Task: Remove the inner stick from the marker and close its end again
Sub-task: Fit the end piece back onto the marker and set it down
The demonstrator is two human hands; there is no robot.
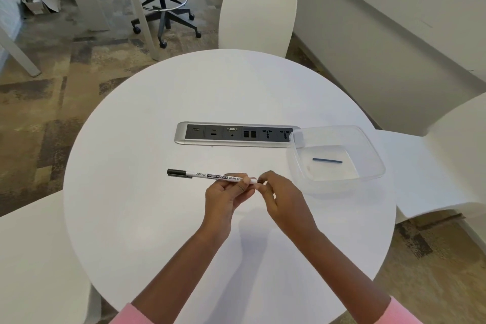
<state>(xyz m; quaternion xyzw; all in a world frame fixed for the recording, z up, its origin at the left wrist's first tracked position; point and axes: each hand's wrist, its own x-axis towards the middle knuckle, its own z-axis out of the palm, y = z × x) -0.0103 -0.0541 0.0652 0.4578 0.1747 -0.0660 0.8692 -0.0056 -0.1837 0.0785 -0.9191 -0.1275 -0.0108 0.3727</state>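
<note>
A white whiteboard marker (210,176) with a black cap at its left end is held level above the round white table (157,218). My left hand (228,194) grips its barrel near the right end. My right hand (278,192) pinches a small dark piece at the marker's right tip; whether it is seated in the barrel I cannot tell. A thin dark blue inner stick (327,160) lies inside a clear plastic container (373,155) to the right.
A silver power and data socket strip (181,134) is set into the table's middle, partly covered by the container. White chairs stand behind (257,16), at right (434,166) and at lower left (34,258).
</note>
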